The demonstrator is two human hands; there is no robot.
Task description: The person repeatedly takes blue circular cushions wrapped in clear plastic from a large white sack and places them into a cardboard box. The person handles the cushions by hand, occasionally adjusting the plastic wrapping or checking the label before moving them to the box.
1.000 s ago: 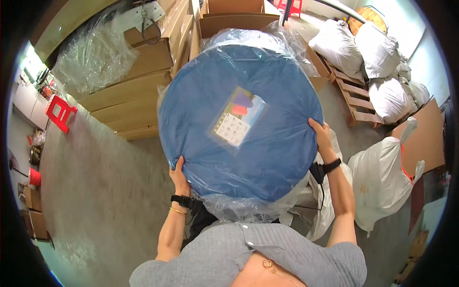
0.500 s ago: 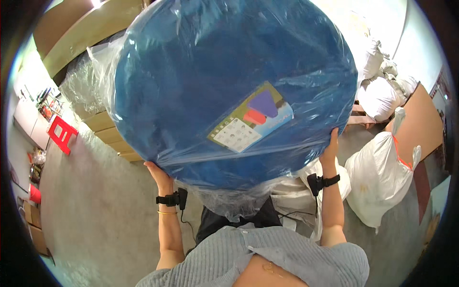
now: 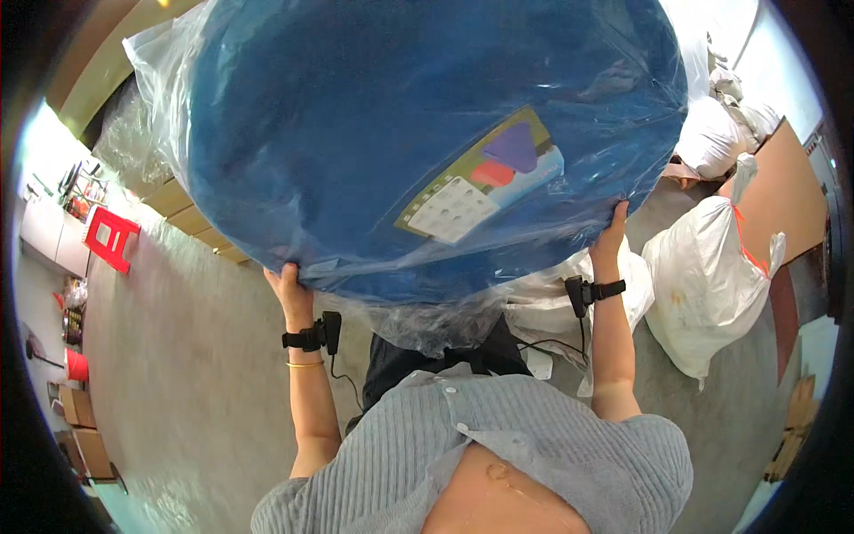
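Note:
Both my hands hold up a large round blue cushion-like item (image 3: pixel 356 133) wrapped in clear plastic, which fills the upper middle of the head view. A printed card (image 3: pixel 480 178) with purple and red shapes lies under the plastic. My left hand (image 3: pixel 289 285) grips the lower left edge, its thumb on the near face and its other fingers mostly hidden behind. At the lower right edge, my right hand (image 3: pixel 609 238) grips likewise, fingers largely out of sight. Loose clear plastic (image 3: pixel 427 327) hangs from the item's near edge in front of my body.
Tied white sacks (image 3: pixel 703 285) stand on the right by a brown cardboard sheet (image 3: pixel 774 196). To the left are a red stool (image 3: pixel 111 238), stacked cardboard boxes (image 3: pixel 182 214) and a red bucket (image 3: pixel 76 365). Plastic-wrapped goods (image 3: pixel 129 142) lie at the far left.
The wrapped blue item has risen and moved farther away in the view, with both hands still on it. My left thumb now lies more over its edge.

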